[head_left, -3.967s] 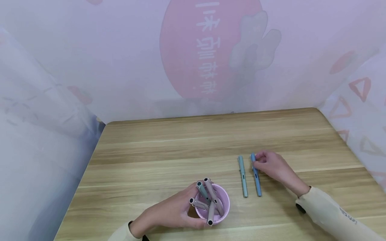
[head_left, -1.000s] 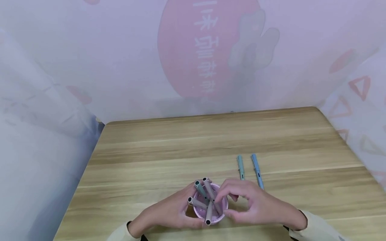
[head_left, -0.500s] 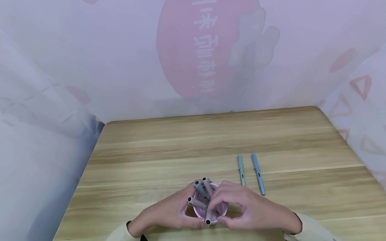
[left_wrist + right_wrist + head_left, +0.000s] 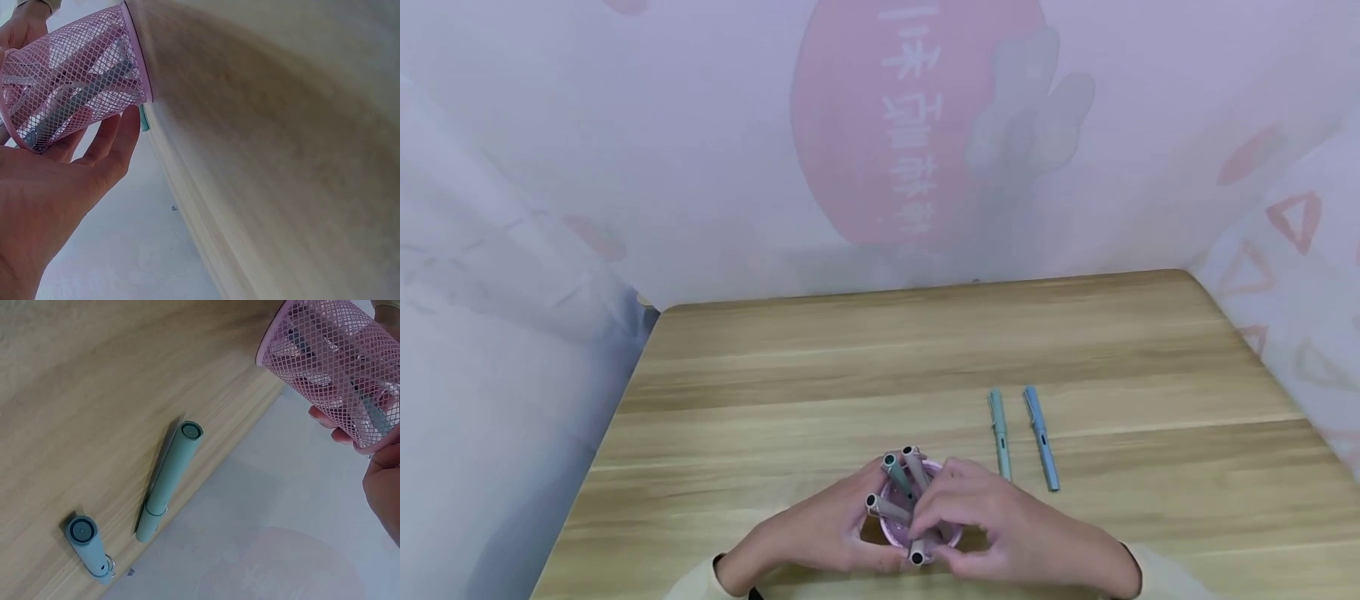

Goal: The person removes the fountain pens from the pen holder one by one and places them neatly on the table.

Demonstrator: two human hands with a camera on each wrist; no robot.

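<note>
Two bare hands, no gloves, no rings or watch visible. Left hand (image 4: 820, 533): cream long sleeve ending at wrist, small dark patch just under cuff at frame bottom, what it is unclear. Right hand (image 4: 1015, 529): same cream sleeve, only thin strip of cuff showing at lower right. Left wrist view: open palm with visible creases, fingers bare (image 4: 106, 144). Right wrist view: only edge of right hand (image 4: 384, 487) in frame. Nails short, unpainted.
</note>
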